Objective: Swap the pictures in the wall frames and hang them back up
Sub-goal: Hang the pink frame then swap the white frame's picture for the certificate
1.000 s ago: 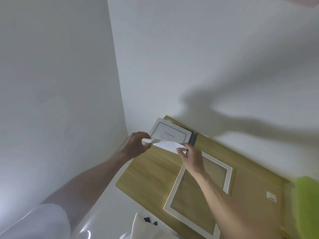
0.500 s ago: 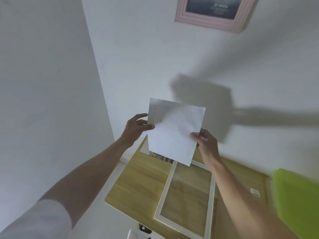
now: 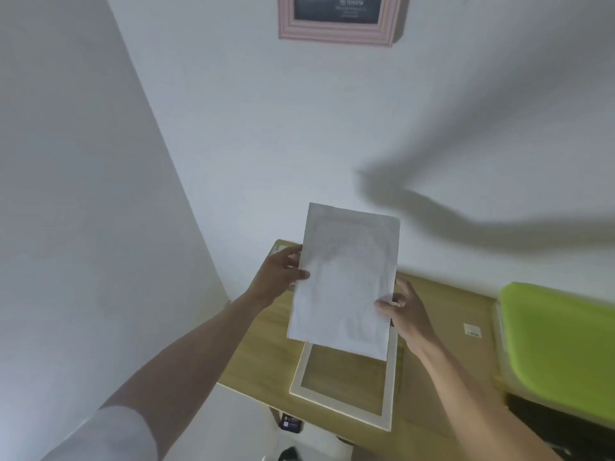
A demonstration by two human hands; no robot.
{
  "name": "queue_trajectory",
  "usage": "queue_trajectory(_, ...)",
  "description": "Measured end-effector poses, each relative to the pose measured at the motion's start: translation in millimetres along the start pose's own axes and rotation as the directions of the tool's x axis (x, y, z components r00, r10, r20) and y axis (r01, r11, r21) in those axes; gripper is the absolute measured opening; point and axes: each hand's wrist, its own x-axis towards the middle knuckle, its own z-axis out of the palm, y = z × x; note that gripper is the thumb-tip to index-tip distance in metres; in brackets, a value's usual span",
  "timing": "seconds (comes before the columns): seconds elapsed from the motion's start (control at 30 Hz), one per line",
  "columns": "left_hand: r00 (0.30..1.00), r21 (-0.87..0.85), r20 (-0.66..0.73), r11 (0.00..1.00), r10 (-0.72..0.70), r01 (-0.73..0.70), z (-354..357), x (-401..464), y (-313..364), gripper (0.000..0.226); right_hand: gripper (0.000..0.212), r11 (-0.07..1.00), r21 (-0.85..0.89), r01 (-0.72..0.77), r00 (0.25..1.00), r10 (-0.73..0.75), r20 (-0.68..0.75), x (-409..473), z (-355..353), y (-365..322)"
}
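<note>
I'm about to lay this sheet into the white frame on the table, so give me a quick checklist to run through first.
1. Both hands grip the sheet: left hand and right hand at its side edges: ok.
2. White frame lies flat on the table: ok.
3. Frame opening is unobstructed: ok.
4. Sheet over the frame: only its lower edge: not ok.
5. Printed side facing down: cannot tell.

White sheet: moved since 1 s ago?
Yes. The white sheet, then low over the desk past the white frame, is now raised above the frame between left hand and right hand.
</note>
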Motion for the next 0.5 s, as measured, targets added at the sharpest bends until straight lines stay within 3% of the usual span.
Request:
queue_trajectory(0.17, 0.996, 0.163, 0.076, 0.986, -0.054, 0.041, 23, -20, -31, 0.080, 0.063, 0.998, 0.035, -0.046, 0.999, 0.046, 0.005, -34, -4, 31)
queue_trajectory(0.5, 0.961, 0.334, 0.099, 0.918, -0.259, 0.213, 42, -11, -87, 0.059, 0.053, 0.949, -0.243, -0.199, 0.980, 0.187, -0.070, -49, 7, 89)
